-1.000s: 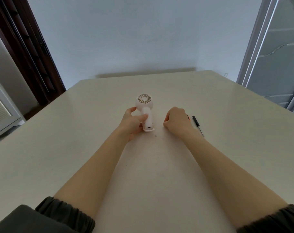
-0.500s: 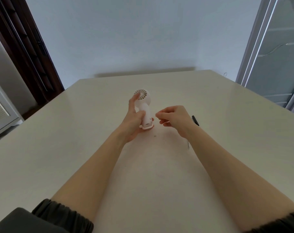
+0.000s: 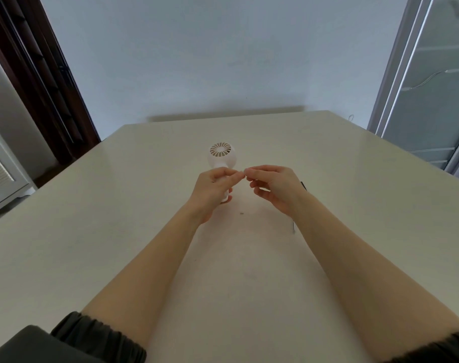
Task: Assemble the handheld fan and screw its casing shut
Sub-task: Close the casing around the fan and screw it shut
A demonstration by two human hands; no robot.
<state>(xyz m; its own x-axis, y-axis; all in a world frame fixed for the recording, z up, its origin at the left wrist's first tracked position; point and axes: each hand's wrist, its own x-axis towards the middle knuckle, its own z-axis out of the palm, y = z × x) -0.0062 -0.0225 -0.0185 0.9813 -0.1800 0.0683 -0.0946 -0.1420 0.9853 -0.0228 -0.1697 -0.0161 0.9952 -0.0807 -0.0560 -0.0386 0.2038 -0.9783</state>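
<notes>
The left hand (image 3: 212,191) wraps its fingers round the handle of the white fan (image 3: 220,158), holding it above the table (image 3: 118,231) with the round grille head at 12 o'clock from the fist. The right hand (image 3: 273,187) sits at 3 o'clock of the left, thumb and forefinger pinched together and meeting the left fingertips; whether anything lies in that pinch is too small to tell. A tiny dark screw (image 3: 241,213) lies on the table at 6 o'clock below the hands. The screwdriver (image 3: 293,227) lies under the right wrist, mostly hidden, its tip showing at 5 o'clock.
</notes>
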